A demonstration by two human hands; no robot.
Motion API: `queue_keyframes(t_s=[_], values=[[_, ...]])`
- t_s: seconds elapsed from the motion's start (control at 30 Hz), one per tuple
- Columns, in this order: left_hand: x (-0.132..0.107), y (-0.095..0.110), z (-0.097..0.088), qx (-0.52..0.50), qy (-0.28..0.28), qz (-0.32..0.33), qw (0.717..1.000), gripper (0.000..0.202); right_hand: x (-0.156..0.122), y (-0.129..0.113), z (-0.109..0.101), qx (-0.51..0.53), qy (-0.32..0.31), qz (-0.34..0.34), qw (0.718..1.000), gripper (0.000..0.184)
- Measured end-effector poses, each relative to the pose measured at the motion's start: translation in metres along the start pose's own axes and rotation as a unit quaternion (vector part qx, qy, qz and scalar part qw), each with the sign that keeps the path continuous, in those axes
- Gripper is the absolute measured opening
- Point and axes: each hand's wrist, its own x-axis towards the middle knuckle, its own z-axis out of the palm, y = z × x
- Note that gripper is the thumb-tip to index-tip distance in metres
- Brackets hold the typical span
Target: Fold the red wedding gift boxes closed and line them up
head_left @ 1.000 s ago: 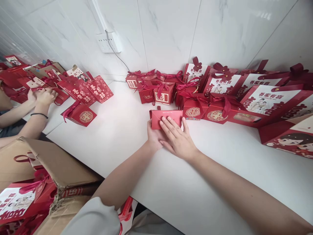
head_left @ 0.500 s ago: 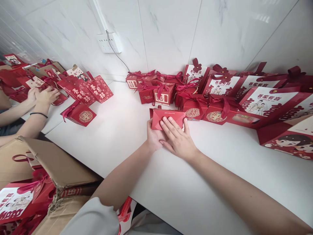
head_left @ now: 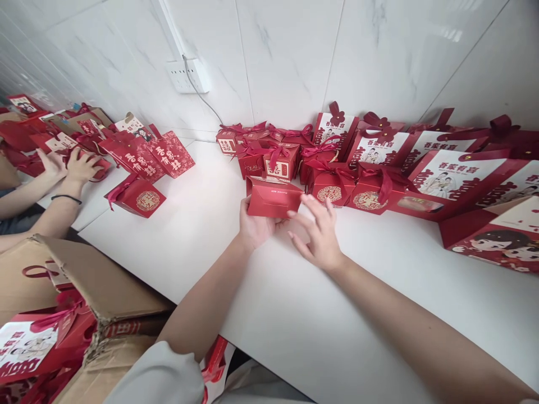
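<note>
A small red gift box (head_left: 273,200) rests in my left hand (head_left: 255,227), which cups it from below and at its left side. Its plain red face with a line of tiny print is turned toward me; the far side is hidden. My right hand (head_left: 318,230) is at the box's right edge, fingers spread and slightly bent, not wrapped round anything; whether a fingertip touches the box I cannot tell. Just behind stand red candy boxes (head_left: 281,163) with dark red ribbon bows.
Red gift bags (head_left: 457,177) stand along the wall at right. A ribboned box (head_left: 138,197) sits left on the white table (head_left: 337,325). A cardboard carton (head_left: 105,280) full of red packages is at lower left. Another person's hands (head_left: 80,168) work at far left.
My right hand has lifted off the box face and moved right, its fingers spreading. The box and my left hand have shifted slightly left. The other person's hands have moved apart.
</note>
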Motion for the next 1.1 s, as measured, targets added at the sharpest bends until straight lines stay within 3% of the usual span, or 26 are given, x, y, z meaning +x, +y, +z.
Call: queue_keyframes(t_s=[0.07,0.13,0.23,0.33,0.47,0.63,0.9,1.0,1.1], values=[[0.002,0.007,-0.005,0.03,-0.008,-0.011,0.999,0.059,-0.001,0.007,0.0,0.032,0.093,0.073,0.992,0.063],[0.002,0.01,-0.007,0.047,-0.009,-0.014,0.999,0.056,-0.002,0.015,0.001,0.088,0.142,0.151,0.974,0.065],[0.002,0.01,-0.007,0.059,-0.008,-0.026,0.998,0.053,-0.002,0.023,0.002,0.16,0.133,0.224,0.952,0.056],[0.001,0.007,-0.005,0.067,-0.012,-0.033,0.997,0.053,-0.002,0.023,0.002,0.158,0.098,0.255,0.949,0.043],[-0.001,0.01,-0.005,0.066,-0.022,-0.034,0.997,0.052,-0.004,0.02,0.002,0.101,0.067,0.238,0.964,0.036],[-0.007,0.028,-0.009,0.175,-0.013,-0.053,0.983,0.052,-0.006,0.019,0.003,0.056,0.025,0.195,0.979,0.039],[-0.011,0.036,-0.008,0.211,-0.016,-0.042,0.977,0.053,-0.007,0.02,0.004,0.037,0.008,0.121,0.992,0.029],[-0.009,0.038,-0.011,0.24,-0.011,0.0,0.971,0.049,-0.008,0.02,0.003,0.054,-0.008,0.117,0.992,0.023],[-0.007,0.042,-0.013,0.274,0.018,0.099,0.957,0.04,-0.008,0.018,0.004,0.058,-0.015,0.094,0.994,0.02]])
